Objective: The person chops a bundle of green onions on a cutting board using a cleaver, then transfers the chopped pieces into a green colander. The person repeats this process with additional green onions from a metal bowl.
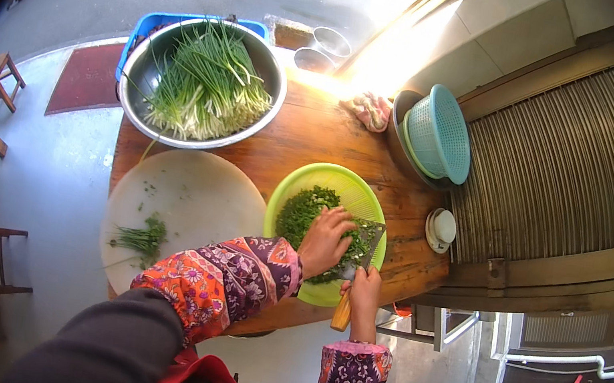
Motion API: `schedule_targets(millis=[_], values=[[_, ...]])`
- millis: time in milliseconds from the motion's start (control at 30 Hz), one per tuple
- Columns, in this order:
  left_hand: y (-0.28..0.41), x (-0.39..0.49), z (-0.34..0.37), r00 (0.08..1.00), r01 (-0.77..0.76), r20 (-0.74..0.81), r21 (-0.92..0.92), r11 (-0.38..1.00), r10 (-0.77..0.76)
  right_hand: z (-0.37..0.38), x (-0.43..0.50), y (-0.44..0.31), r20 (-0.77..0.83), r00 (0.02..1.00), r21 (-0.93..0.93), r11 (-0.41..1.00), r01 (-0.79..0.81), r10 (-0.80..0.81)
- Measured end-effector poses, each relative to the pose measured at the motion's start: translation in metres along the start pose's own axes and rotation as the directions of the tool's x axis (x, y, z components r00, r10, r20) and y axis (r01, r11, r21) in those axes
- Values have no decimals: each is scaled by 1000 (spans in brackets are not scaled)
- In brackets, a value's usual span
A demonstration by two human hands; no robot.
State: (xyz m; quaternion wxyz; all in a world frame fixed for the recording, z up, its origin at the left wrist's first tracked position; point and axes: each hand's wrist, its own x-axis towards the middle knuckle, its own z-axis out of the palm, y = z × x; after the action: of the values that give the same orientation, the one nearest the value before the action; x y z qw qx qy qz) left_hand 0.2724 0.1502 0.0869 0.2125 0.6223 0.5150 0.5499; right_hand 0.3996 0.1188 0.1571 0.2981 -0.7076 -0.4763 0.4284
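My right hand (pixel 364 298) grips the wooden handle of a cleaver (pixel 372 244), whose blade is tilted over a lime-green plastic colander (pixel 287 185). Chopped green herbs or scallions (pixel 304 206) fill much of the colander, and some bits cling around the blade. Over them is my left hand (pixel 326 240), fingers apart and bent towards the blade; whether the fingertips touch it is unclear. Left of the colander lies a round white chopping board (pixel 201 204). A small heap of uncut greens (pixel 143 240) and scattered green scraps rest on it.
A large steel basin (pixel 142 63) of whole scallions (pixel 212 84) stands at the back left of the wooden table (pixel 317 132). At the back right are a cloth (pixel 369 110) and a teal colander (pixel 442 132) stacked in a basin. A white lidded container (pixel 443 226) sits at the right edge.
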Motion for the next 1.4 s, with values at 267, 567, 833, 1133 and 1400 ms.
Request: schedule_targets(millis=[267,567,833,1133,1400], values=[[10,8,43,973,-189,122,-70,980,196,-36,-4,18,101,995,222,975,-11,-12],[-11,39,61,974,-214,-42,156,964,223,-65,-11,27,80,996,151,987,-50,38],[-39,30,79,995,-80,-33,262,962,92,-64,-30,23,73,997,167,986,23,-36],[-16,87,32,998,52,21,92,994,-54,-74,-68,51,-118,993,204,979,21,3],[-25,60,24,933,-173,347,199,965,95,-59,-75,75,-146,987,-126,991,43,-61]])
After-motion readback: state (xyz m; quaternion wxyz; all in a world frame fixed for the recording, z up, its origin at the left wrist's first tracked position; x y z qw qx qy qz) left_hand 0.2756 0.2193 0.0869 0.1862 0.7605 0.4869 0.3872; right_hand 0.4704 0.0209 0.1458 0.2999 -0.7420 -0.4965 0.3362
